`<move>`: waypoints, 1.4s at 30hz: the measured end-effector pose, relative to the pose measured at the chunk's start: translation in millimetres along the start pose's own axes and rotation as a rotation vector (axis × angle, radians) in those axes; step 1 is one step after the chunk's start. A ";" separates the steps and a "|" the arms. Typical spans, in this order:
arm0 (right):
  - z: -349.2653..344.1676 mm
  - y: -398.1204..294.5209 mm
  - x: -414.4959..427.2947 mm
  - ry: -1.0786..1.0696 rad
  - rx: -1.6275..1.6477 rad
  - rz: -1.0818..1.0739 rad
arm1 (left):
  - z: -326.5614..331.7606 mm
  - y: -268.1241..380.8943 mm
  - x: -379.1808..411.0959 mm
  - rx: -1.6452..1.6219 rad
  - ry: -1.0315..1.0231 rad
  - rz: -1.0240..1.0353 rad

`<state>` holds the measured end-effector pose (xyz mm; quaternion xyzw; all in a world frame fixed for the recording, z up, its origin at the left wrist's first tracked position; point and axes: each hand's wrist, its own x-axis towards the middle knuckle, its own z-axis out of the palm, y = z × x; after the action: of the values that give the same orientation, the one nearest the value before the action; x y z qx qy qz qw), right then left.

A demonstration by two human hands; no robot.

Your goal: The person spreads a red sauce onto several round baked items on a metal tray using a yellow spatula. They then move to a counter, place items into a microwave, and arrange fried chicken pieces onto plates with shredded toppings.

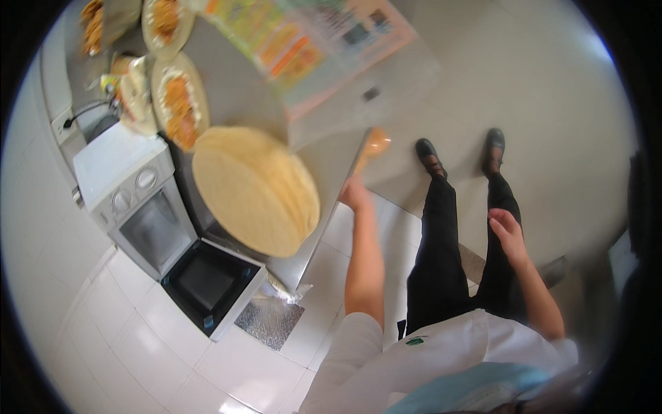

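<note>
My left hand (356, 192) grips the handle of an orange spoon (378, 142) beside the edge of a steel table (235, 98). My right hand (508, 233) hangs in front of my leg with nothing in it, its fingers loosely bent and the thumb apart. Left of the spoon, a tall stack of flatbreads (248, 191) lies on the table. Beyond the stack is a flatbread with breaded pieces (179, 111) and white sauce on it. A second topped flatbread (163, 23) lies farther along, partly cut off by the frame.
A white microwave oven (132, 178) stands by the wall with its door (212, 290) swung open near the flatbreads. A colourful printed sheet (305, 46) bearing writing spans the far table edge. Crumpled packaging (135, 95) sits behind the oven. A power cord (85, 109) reaches a wall socket.
</note>
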<state>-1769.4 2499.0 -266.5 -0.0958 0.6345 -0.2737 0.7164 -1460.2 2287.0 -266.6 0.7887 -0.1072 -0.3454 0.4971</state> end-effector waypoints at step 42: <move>808.0 -296.6 48.2 -1.326 0.177 0.048 | -325.0 256.4 -53.7 0.907 0.420 0.909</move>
<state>-1070.4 2057.8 -21.6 -0.1706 0.0370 -0.1920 0.9657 -1243.4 2421.6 63.8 0.8462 -0.4637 0.1381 0.2232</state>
